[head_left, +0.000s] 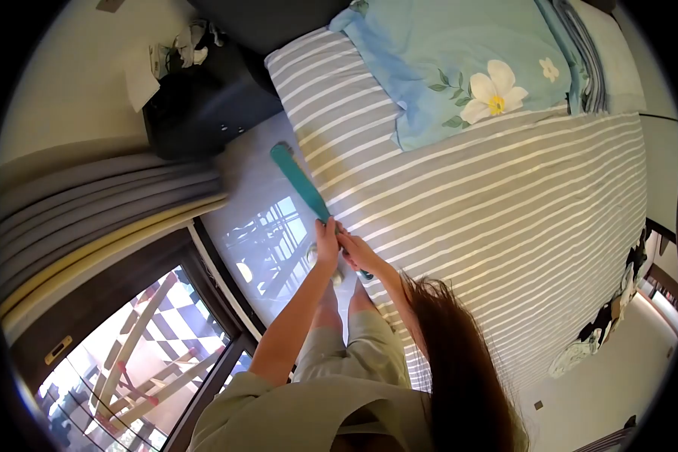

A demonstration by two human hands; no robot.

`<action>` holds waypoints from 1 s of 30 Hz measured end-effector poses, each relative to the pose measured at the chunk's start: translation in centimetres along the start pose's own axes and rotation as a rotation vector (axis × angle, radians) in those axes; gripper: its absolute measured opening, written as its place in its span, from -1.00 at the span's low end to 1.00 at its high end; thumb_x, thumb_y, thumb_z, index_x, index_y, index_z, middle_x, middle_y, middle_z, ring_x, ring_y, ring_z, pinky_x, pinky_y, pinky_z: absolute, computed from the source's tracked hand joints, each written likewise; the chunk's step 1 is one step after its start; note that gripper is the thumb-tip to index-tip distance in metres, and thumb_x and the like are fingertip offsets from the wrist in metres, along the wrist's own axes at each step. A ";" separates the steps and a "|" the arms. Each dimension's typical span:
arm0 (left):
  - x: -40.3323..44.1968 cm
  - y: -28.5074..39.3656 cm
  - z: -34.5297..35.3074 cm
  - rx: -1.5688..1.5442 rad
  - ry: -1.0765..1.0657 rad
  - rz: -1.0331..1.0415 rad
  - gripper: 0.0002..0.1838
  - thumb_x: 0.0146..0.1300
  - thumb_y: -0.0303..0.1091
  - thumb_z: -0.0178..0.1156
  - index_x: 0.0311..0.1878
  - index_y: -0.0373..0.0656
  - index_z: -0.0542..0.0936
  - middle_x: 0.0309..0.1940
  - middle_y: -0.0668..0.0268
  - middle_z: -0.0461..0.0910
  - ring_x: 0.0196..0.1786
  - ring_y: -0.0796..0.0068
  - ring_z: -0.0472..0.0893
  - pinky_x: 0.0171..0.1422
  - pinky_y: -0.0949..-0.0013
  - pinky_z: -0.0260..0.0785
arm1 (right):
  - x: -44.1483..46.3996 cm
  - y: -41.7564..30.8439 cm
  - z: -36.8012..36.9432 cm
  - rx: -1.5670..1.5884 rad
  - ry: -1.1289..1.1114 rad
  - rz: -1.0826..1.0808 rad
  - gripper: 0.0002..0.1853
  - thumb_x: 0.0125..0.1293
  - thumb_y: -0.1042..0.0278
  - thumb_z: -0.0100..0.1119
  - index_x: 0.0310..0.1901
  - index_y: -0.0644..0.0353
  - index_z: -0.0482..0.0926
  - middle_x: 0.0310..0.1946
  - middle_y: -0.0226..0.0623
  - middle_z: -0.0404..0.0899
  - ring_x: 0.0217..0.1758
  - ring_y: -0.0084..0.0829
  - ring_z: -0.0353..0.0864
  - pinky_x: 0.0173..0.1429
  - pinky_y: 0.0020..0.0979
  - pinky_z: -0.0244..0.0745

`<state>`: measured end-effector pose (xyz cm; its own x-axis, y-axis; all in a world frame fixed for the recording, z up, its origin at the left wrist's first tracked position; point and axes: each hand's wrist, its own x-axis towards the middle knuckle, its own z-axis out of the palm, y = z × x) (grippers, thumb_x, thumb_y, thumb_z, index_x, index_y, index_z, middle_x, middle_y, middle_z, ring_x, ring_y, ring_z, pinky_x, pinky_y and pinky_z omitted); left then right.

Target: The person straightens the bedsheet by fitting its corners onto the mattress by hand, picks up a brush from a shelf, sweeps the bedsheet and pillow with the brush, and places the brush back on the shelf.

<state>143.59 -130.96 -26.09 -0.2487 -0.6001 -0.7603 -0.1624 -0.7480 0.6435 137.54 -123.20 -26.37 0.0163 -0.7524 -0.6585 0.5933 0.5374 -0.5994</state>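
A teal baseball bat (300,178) slants up and to the left over the floor beside the bed, its wide rounded end farthest from me. My left hand (326,239) is closed around it just below where it narrows. Close beside it, my right hand (355,250) grips the handle lower down, and the dark handle end sticks out below. Most of the grip is hidden by the fingers. To the right of both hands is the bed (459,203), covered in a grey sheet with white stripes.
A teal flowered pillow (429,83) lies on the bed. A black cabinet (203,109) holding clutter stands beyond the shiny floor (260,196). Grey curtains (105,196) hang at the left above a dark-framed glass door (196,264). My feet are on the floor near the bed edge.
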 end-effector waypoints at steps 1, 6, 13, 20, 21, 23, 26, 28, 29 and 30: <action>0.1 0.4 0.8 -0.038 -0.025 -0.003 -0.87 0.22 -0.28 -0.08 -0.29 -0.08 0.23 -0.61 0.40 0.32 -0.58 0.60 0.37 -0.60 0.57 0.19 | -0.3 -0.6 -0.3 -0.011 0.059 -0.054 -0.47 0.26 -0.15 -0.35 -0.60 0.14 0.34 -0.88 -0.50 0.15 -0.88 -0.62 0.13 -0.80 -0.57 -0.01; 3.0 2.1 6.0 0.058 -0.406 0.113 -0.86 0.23 -0.26 -0.06 -0.24 -0.08 0.32 -0.61 0.42 0.35 -0.61 0.64 0.35 -0.62 0.61 0.13 | 1.1 -1.8 -1.5 0.213 0.416 -0.140 -0.44 0.24 -0.19 -0.37 -0.67 0.10 0.31 -0.90 -0.50 0.15 -0.90 -0.63 0.10 -0.83 -0.56 -0.04; 3.4 -1.0 -6.1 0.036 0.046 -0.047 -0.80 0.20 -0.16 -0.05 -0.31 -0.02 0.20 -0.66 0.41 0.26 -0.69 0.57 0.26 -0.71 0.48 0.11 | 4.4 2.0 4.6 -0.168 0.084 0.039 -0.42 0.26 -0.19 -0.48 -0.46 0.17 0.39 -0.86 -0.30 0.27 -0.85 -0.45 0.29 -0.78 -0.44 0.18; -3.7 -2.3 -15.2 -0.172 0.084 -0.269 -0.81 0.14 -0.21 0.02 -0.36 -0.08 0.27 -0.64 0.34 0.33 -0.60 0.46 0.38 -0.52 0.39 0.30 | 1.9 9.0 12.4 -0.138 0.024 0.122 -0.65 0.24 -0.01 -0.23 -0.24 0.11 0.36 -0.80 -0.41 0.26 -0.85 -0.54 0.25 -0.78 -0.50 0.16; -5.0 -1.3 -15.6 -0.173 0.029 -0.321 -0.81 0.13 -0.23 0.03 -0.37 -0.09 0.27 -0.63 0.35 0.33 -0.60 0.47 0.37 -0.52 0.39 0.30 | 1.1 9.5 13.5 -0.105 0.065 0.132 -0.66 0.24 -0.01 -0.23 -0.23 0.11 0.35 -0.80 -0.42 0.26 -0.85 -0.55 0.25 -0.77 -0.50 0.16; -4.8 -1.9 -16.7 -0.145 0.015 -0.303 -0.82 0.11 -0.28 0.05 -0.36 -0.11 0.27 -0.62 0.36 0.33 -0.60 0.48 0.36 -0.50 0.39 0.31 | -0.3 9.4 15.6 -0.041 0.145 0.158 -0.67 0.24 0.01 -0.21 -0.23 0.11 0.35 -0.79 -0.42 0.26 -0.84 -0.55 0.25 -0.77 -0.50 0.16; -5.5 0.2 -17.0 -0.070 -0.115 -0.238 -0.83 0.06 -0.36 0.09 -0.38 -0.16 0.31 -0.61 0.34 0.34 -0.58 0.48 0.38 -0.48 0.43 0.30 | -1.5 9.0 17.9 0.061 0.308 0.155 -0.69 0.23 0.04 -0.19 -0.22 0.11 0.35 -0.79 -0.43 0.26 -0.84 -0.56 0.25 -0.77 -0.50 0.17; -6.7 2.6 -17.1 0.005 -0.237 -0.160 -0.82 0.05 -0.34 0.12 -0.40 -0.18 0.34 -0.59 0.36 0.36 -0.56 0.52 0.40 -0.49 0.47 0.27 | -1.8 8.4 19.3 0.094 0.384 0.143 -0.70 0.22 0.06 -0.17 -0.21 0.11 0.35 -0.78 -0.44 0.25 -0.84 -0.56 0.25 -0.77 -0.50 0.17; -7.2 3.4 -17.3 -0.006 -0.253 -0.143 -0.82 0.05 -0.34 0.12 -0.42 -0.18 0.34 -0.61 0.36 0.35 -0.58 0.53 0.39 -0.53 0.48 0.25 | -2.0 7.7 20.0 0.102 0.407 0.134 -0.71 0.22 0.06 -0.17 -0.21 0.11 0.35 -0.78 -0.44 0.25 -0.83 -0.56 0.25 -0.77 -0.50 0.17; -7.7 4.3 -17.6 -0.017 -0.268 -0.124 -0.82 0.05 -0.34 0.13 -0.44 -0.18 0.33 -0.63 0.36 0.35 -0.61 0.54 0.38 -0.57 0.49 0.23 | -2.3 7.1 20.9 0.097 0.392 0.107 -0.71 0.22 0.07 -0.16 -0.20 0.10 0.35 -0.78 -0.44 0.25 -0.83 -0.57 0.25 -0.77 -0.50 0.17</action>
<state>161.62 -134.52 -19.03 -0.4719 -0.4089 -0.7811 -0.1917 -0.8172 0.5436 158.54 -125.62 -19.55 -0.2145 -0.4822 -0.8494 0.6785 0.5520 -0.4847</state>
